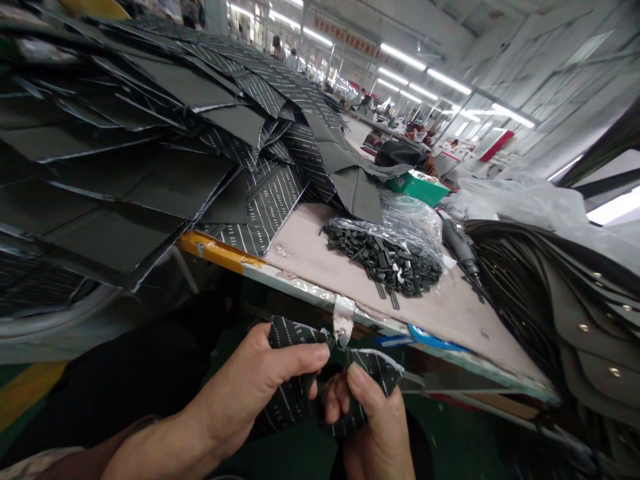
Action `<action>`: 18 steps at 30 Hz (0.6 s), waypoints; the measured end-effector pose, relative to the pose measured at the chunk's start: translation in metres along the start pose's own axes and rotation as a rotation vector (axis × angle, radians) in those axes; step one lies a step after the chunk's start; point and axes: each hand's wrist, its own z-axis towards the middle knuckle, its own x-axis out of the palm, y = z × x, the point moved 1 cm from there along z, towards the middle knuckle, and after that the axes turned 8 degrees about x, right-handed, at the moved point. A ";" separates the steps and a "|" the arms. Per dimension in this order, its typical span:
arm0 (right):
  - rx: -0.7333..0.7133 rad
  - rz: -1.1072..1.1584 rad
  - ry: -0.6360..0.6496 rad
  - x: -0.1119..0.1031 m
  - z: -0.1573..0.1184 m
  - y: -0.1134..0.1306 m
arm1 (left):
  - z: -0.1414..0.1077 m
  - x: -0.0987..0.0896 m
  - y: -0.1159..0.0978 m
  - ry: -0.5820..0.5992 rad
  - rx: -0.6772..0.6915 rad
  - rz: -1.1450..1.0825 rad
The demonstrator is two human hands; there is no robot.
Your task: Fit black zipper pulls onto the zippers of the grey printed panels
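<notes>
Head view: my left hand [245,387] and right hand [375,427] pinch a black white-striped fabric strip [287,333], its long axis running sideways. A clear plastic bag [410,223] holds small black pieces [380,260].

You are working in a big factory workshop. Long fluorescent tube lights [425,83] run under a white ceiling above rows of benches, with people [417,133] at work along them far down the hall and a red banner [345,37] hung high. Beside you, a tan board surface [400,300] carries heaped charcoal panels printed with white dashes [265,200] and a clear plastic bag of small black parts [385,257].
</notes>
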 end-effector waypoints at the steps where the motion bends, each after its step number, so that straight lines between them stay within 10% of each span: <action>1: -0.002 0.009 -0.005 0.000 0.001 0.000 | 0.001 0.000 -0.001 0.010 -0.001 0.007; 18: 0.005 0.001 -0.009 0.015 -0.002 0.017 | 0.008 0.007 -0.004 0.104 -0.006 -0.057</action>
